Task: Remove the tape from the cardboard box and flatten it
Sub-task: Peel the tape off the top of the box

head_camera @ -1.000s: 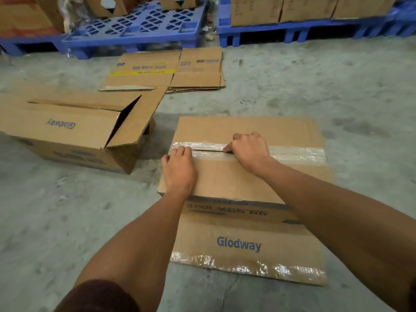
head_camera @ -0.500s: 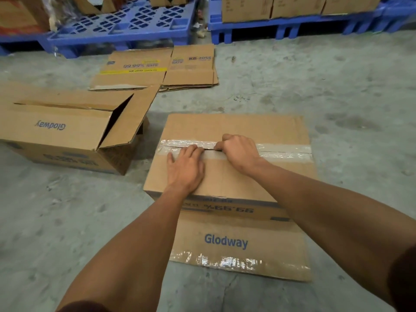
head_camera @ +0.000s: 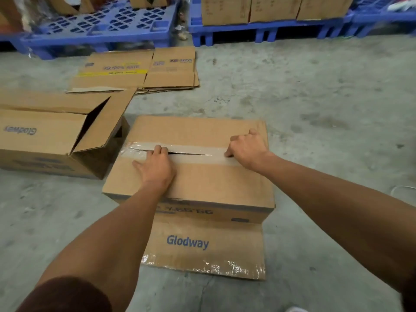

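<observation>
A brown cardboard box (head_camera: 198,129) marked "Glodway" lies on the concrete floor in front of me. Clear tape (head_camera: 135,147) runs along its top seam. Between my hands the seam is split into a dark gap (head_camera: 186,153). My left hand (head_camera: 155,168) rests flat on the near flap, fingertips at the edge of the gap. My right hand (head_camera: 247,147) is a closed fist at the right end of the tape line; whether it holds anything is hidden. A loose front flap (head_camera: 202,230) lies on the floor with shiny tape scraps (head_camera: 225,266) along its edge.
An open box (head_camera: 45,140) with raised flaps stands close on the left. Flattened cardboard (head_camera: 135,70) lies on the floor beyond it. Blue pallets (head_camera: 101,25) line the back, and the right pallet (head_camera: 281,28) carries stacked cartons (head_camera: 270,7).
My right fist has slid right along the seam to the box's right end, and the tape behind it has split open. My left hand has stayed near the left part of the seam.
</observation>
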`<state>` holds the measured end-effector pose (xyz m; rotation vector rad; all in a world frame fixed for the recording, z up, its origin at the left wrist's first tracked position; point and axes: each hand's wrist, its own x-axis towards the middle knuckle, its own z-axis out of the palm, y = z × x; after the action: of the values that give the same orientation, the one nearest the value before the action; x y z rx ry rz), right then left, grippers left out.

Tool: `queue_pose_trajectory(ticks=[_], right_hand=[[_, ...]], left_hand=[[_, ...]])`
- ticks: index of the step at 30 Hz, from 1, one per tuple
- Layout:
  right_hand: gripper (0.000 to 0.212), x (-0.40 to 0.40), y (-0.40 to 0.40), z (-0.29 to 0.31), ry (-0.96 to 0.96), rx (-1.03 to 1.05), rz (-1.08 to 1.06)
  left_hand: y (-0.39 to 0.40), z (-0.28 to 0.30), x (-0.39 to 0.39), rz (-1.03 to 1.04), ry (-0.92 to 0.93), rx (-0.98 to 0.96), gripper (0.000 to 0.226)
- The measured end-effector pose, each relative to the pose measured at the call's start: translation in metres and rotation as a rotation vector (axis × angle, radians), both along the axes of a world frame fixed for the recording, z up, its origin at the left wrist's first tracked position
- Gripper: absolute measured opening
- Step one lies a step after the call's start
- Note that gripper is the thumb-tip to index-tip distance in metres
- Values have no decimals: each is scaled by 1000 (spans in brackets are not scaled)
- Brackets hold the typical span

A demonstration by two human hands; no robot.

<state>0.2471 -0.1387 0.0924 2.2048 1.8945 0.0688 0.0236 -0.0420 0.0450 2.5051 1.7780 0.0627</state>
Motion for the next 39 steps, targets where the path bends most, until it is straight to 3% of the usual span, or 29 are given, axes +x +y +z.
queue_pose_trajectory(ticks=[3,6,9,13,20,27,32,34,39], right_hand=[[33,8,-19,-1,-10,17,-4],[35,8,-25,-6,3,74,10],[28,10,-22,-7,8,100,17],[25,11,-20,-2,38,67,-18],[23,38,-44,9,16,9,-146],[21,64,-67,-1,-11,120,-224],[26,82,-78,0,291,134,-389],[27,85,-79,-2,363,130,-437],[27,85,-80,-16,456,156,-446]], left_hand=[[-4,10,18,18,92,31,37],[-9,8,42,-324,80,142,32],[-29,-7,68,-626,-99,114,28],[-37,-20,73,-573,-296,163,27],[-36,-20,75,-563,-278,225,26],[-39,-16,89,-459,-280,192,13],[-50,-17,93,-407,-239,219,18],[-51,-16,93,-476,-224,222,22],[-60,-19,101,-871,-197,238,30]])
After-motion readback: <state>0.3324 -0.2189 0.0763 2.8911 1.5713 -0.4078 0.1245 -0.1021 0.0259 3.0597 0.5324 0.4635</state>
